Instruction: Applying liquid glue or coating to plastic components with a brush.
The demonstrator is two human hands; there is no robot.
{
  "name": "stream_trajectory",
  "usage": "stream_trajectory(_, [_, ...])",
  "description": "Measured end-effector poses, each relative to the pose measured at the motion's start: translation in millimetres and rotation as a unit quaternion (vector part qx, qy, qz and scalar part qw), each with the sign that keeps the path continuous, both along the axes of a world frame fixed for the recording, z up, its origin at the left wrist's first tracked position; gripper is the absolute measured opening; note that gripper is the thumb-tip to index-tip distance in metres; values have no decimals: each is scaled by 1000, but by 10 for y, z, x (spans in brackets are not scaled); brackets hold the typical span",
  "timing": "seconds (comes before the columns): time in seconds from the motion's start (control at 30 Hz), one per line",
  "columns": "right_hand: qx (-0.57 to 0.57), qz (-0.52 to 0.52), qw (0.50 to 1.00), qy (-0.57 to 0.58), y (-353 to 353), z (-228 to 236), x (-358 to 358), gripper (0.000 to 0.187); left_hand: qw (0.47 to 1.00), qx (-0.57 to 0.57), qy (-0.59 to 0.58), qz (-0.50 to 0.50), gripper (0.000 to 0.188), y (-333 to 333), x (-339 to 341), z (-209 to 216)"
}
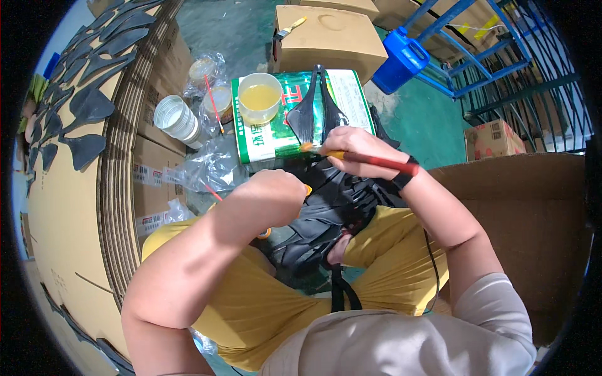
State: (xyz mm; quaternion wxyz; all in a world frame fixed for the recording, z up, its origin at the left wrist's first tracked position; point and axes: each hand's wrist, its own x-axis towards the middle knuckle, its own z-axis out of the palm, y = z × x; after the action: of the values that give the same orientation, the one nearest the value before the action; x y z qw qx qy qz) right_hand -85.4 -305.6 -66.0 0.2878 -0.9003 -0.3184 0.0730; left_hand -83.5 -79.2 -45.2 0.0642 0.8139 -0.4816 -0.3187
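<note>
My right hand [354,149] is closed around a paintbrush [392,164] with a red handle. Its bristle end points left, at the near edge of a green and white tin [256,149]. On that tin lie two glossy black pieces [302,119] with narrow necks and flared ends, one of them partly behind my right hand. A translucent cup [259,103] of yellowish liquid stands at the tin's far left. My left hand [276,195] is curled shut over my lap, a small yellow-orange bit showing at its fingers; the rest is hidden. More black pieces [320,210] are piled between my legs.
Left of the tin stand a white cup stack [177,120] and crumpled clear plastic [213,166]. Many black pieces [92,103] lie on stacked cardboard [69,232]. A closed carton [329,44] with another brush [290,28], a blue jug [401,59] and an open box [514,232] surround me.
</note>
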Motion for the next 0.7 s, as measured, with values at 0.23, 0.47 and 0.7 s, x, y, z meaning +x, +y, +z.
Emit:
stream_trajectory(0.23, [4, -98, 990, -104, -181, -16, 318, 14, 999, 8, 42, -18, 16, -16, 8, 84])
stream_trajectory(0.47, [17, -3, 992, 121, -88, 63, 3, 14, 998, 22, 51, -17, 15, 23, 12, 8])
stream_trajectory(0.7, [34, -156, 984, -80, -125, -208, 377, 18, 1000, 3, 20, -15, 14, -7, -21, 26])
